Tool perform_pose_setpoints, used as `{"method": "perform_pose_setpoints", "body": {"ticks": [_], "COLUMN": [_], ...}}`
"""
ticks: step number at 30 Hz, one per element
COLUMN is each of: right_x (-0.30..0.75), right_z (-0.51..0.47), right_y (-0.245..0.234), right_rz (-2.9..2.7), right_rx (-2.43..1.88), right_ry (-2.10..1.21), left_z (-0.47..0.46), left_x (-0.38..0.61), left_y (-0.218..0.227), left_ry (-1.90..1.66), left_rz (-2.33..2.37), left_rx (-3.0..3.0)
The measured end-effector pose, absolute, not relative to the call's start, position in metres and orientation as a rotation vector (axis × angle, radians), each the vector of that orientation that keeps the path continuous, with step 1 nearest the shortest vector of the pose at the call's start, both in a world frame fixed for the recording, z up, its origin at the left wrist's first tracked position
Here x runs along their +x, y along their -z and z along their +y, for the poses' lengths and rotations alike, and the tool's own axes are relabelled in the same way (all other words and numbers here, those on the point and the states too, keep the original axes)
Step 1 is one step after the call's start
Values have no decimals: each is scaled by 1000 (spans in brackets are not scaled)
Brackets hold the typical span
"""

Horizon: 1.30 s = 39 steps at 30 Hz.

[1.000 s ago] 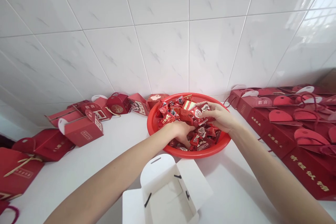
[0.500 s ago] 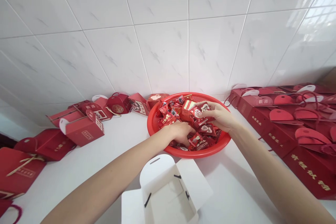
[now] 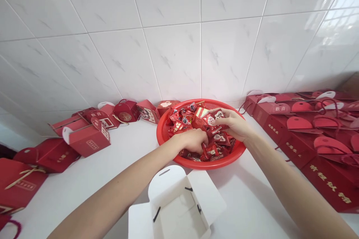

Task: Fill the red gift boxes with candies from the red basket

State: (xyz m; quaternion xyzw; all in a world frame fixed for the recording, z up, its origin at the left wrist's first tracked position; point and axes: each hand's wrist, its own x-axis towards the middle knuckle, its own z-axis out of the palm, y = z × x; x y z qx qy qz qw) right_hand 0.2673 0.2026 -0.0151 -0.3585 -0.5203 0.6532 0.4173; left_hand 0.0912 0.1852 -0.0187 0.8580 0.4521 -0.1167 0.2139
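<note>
Red wrapped candies [image 3: 221, 138] fill a red plastic basket [image 3: 165, 142] with a perforated wall. My left hand [image 3: 193, 140] reaches down among the candies, its fingers curled and their tips sunk out of sight. What they grip, if anything, is hidden. On the right side of the basket, my right hand [image 3: 231, 121] is closed on red candy packets, held just above the pile. In front of the basket stands an open white-lined box [image 3: 182, 213], flaps spread, with nothing visible inside but short black cord ends at its walls.
Several red gift boxes [image 3: 91, 140] line the left of the white table [image 3: 134, 138]. Rows of closed red boxes [image 3: 305, 138] with cord handles fill the right. A white tiled wall [image 3: 179, 56] rises behind the basket.
My left hand has curled its fingers more and shifted slightly among the candies. The right hand keeps its hold in nearly the same place.
</note>
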Motion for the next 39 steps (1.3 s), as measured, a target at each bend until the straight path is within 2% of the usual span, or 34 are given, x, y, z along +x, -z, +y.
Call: {"method": "perform_pose_setpoints", "body": {"ticks": [8,33,39], "right_x": [267,267,267], "right_z": [202,202,203], "right_y": [15,15,17], "right_rz": [-1315,-1365,-1363], "right_rx": [-908,-924,-923], "right_ry": [-1624,-1584,-1581], "left_z": [185,184,183], "left_x": [90,101,100], "left_y": [20,15,17], "left_ry": [399,666,624], "left_rz": [1141,1307,1263], "left_rx": [2345,2361,2385]}}
